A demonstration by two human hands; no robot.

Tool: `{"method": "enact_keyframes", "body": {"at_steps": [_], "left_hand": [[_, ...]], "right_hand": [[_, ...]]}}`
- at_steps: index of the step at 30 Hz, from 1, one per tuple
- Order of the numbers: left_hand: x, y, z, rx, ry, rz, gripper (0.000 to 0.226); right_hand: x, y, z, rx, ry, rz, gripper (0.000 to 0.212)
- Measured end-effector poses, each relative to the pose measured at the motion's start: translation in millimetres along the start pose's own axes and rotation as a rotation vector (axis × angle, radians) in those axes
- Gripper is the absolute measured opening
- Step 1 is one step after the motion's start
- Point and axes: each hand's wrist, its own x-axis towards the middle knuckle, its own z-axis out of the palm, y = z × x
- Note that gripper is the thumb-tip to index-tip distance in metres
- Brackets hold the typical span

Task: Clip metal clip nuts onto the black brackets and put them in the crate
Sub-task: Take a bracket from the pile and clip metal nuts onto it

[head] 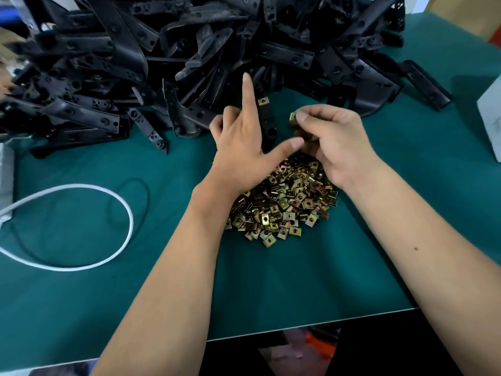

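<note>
A heap of brass-coloured metal clip nuts (284, 204) lies on the green table between my forearms. My left hand (244, 147) holds a black bracket (267, 123) upright, index finger pointing up; a clip nut (263, 100) sits on the bracket's top end. My right hand (333, 142) pinches another clip nut (292, 116) between thumb and fingertip, just right of the bracket and apart from it. A large pile of black brackets (189, 55) covers the far half of the table. No crate is in view.
A white cable (119, 202) loops over the green mat (271, 280) at the left, beside a thin black cord. A grey box edge (490, 115) stands at the right. A silver object (5, 172) sits at the left edge. The table's front edge runs below my arms.
</note>
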Motion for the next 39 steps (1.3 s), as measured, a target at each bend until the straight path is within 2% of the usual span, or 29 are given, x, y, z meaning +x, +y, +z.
{"method": "enact_keyframes", "body": {"at_steps": [3, 9, 13, 17, 34, 39], "left_hand": [[1, -6, 1, -0.092, -0.065, -0.042, 0.104], [1, -15, 2, -0.139, -0.051, -0.077, 0.121], [3, -16, -2, -0.214, -0.008, -0.125, 0.114], [4, -14, -6, -0.312, -0.042, -0.121, 0.109], [3, -6, -10, -0.228, -0.061, -0.079, 0.114], [2, -3, -9, -0.158, -0.059, -0.044, 0.118]], "right_hand": [[-1, 0, 1, -0.021, -0.036, -0.004, 0.011], [-1, 2, 0, -0.100, -0.083, -0.012, 0.008], [-1, 5, 2, -0.171, -0.092, -0.035, 0.006], [-1, 6, 2, -0.212, -0.113, -0.050, 0.006], [-1, 8, 4, -0.243, -0.103, -0.119, 0.010], [-1, 10, 5, -0.258, -0.073, -0.168, 0.021]]}}
